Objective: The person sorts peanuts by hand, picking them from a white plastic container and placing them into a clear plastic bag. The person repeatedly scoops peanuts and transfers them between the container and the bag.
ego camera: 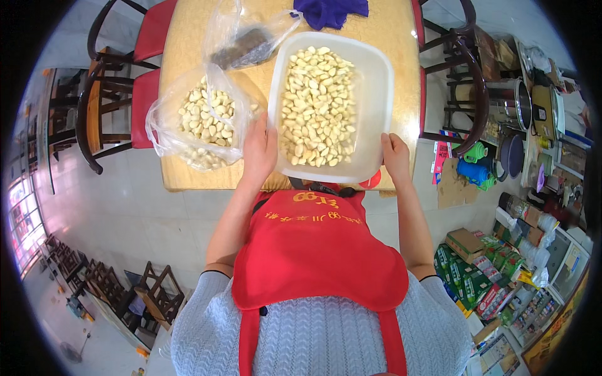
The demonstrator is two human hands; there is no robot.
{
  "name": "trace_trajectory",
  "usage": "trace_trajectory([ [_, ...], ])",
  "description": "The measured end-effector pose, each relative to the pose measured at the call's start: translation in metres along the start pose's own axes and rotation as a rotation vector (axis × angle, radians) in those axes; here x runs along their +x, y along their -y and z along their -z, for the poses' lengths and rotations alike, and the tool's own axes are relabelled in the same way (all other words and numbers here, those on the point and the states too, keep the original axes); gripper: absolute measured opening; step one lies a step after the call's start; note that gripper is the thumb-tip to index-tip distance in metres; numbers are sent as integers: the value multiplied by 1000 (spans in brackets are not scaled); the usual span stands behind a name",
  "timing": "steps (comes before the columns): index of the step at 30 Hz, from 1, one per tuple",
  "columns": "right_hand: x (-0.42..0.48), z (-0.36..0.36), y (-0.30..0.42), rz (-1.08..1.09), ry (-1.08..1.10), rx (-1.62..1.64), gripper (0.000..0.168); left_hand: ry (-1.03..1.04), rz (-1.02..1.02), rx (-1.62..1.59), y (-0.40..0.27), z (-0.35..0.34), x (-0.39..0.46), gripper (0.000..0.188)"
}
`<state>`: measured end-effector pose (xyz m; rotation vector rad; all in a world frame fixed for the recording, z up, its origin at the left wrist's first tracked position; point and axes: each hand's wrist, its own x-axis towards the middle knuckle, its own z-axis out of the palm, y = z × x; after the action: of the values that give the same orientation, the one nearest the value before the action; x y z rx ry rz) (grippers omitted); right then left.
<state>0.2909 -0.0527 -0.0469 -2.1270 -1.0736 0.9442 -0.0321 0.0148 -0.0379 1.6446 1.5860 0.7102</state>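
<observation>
A white plastic tub point(374, 141) lies on the wooden table, with many pale peeled garlic cloves point(320, 108) in its left and middle part. My left hand point(260, 148) grips the tub's left wall, and my right hand point(396, 155) grips its lower right edge. Left of the tub, close to my left hand, an open clear plastic bag point(162, 136) holds more cloves. Behind it lies another clear bag point(282, 28) with something dark in it. A purple cloth point(324, 11) rests beyond the tub.
The table point(186, 28) has red-seated chairs point(146, 108) on both sides. A round red object point(371, 179) shows under the tub's near right corner. Vacuum flasks point(472, 171), a metal pot point(517, 105) and stacked cartons point(463, 244) stand to the right.
</observation>
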Motion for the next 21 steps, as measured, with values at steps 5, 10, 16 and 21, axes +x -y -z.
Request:
trace_trajectory([
  [5, -3, 1, 2, -37, 16, 60, 38, 8, 53, -67, 13, -3, 4, 40],
  [10, -1, 2, 1, 46, -10, -64, 28, 30, 68, -183, 20, -1, 7, 41],
  [16, 3, -13, 36, 391, -332, -155, 29, 1, 62, -171, 10, 2, 4, 36],
  [21, 23, -27, 57, 594, -301, -172, 30, -24, 47, -202, 0, 3, 0, 37],
])
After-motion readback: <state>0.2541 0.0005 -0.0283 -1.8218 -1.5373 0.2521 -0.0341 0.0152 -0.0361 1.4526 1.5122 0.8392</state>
